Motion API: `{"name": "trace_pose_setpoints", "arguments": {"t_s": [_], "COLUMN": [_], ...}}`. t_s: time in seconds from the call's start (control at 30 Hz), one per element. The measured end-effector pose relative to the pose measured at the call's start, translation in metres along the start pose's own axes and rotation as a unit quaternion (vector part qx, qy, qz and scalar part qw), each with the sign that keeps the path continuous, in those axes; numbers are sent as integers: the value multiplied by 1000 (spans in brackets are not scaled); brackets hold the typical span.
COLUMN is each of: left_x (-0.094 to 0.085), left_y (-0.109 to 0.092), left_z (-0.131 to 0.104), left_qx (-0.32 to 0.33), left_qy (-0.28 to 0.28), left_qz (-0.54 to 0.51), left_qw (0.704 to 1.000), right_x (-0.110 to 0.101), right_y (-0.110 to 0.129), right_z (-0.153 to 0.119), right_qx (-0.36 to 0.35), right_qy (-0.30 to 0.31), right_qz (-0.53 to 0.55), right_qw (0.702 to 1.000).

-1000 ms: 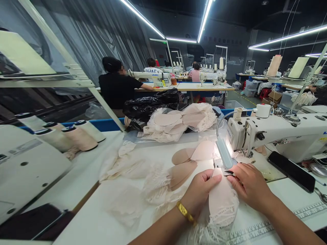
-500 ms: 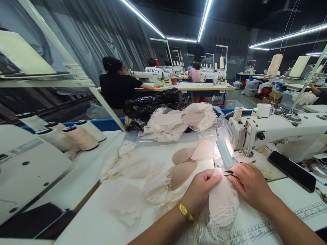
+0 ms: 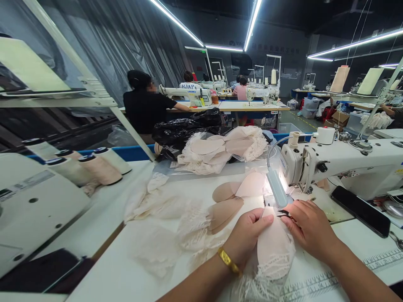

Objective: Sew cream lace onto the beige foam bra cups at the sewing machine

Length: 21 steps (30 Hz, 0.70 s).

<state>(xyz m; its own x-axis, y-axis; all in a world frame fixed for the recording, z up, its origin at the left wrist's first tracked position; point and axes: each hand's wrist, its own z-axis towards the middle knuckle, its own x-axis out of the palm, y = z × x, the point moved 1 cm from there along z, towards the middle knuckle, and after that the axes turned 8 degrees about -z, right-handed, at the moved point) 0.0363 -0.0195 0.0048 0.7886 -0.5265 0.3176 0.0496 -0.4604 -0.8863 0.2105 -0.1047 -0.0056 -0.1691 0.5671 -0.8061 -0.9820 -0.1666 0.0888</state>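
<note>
My left hand (image 3: 244, 235) pinches a pale pink, lace-edged fabric piece (image 3: 273, 245) between thumb and fingers near its upper tip. Closed around dark thread snips (image 3: 283, 213), my right hand (image 3: 310, 228) brings their blades against the right edge of that piece, close to the tip. The lace fringe hangs down toward the table's front. Just beyond both hands is the sewing machine (image 3: 292, 163), with a lit grey lamp (image 3: 277, 188) over its needle area, hiding part of it. More pink and beige fabric pieces (image 3: 225, 214) lie left of my hands.
Lace pieces (image 3: 220, 149) are heaped at the back beside a black plastic bag (image 3: 189, 126). A phone (image 3: 360, 211) lies right of my right hand. Thread cones (image 3: 100, 165) stand at left. A printed ruler (image 3: 324, 283) runs along the front edge. A co-worker (image 3: 146, 109) sits ahead.
Both hands stay nearly in place, with the fabric piece and the snips still held. The view has shifted very slightly.
</note>
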Motion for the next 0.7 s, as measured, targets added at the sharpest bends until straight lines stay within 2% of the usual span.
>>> {"name": "trace_pose_setpoints", "arguments": {"t_s": [0.7], "left_x": [2], "left_y": [-1], "left_z": [-1], "left_qx": [19], "left_qy": [5], "left_qz": [-5], "left_qw": [1000], "right_x": [2], "right_y": [-1], "right_z": [0], "right_qx": [-8], "right_qy": [28], "right_qz": [-22], "right_qw": [999]}}
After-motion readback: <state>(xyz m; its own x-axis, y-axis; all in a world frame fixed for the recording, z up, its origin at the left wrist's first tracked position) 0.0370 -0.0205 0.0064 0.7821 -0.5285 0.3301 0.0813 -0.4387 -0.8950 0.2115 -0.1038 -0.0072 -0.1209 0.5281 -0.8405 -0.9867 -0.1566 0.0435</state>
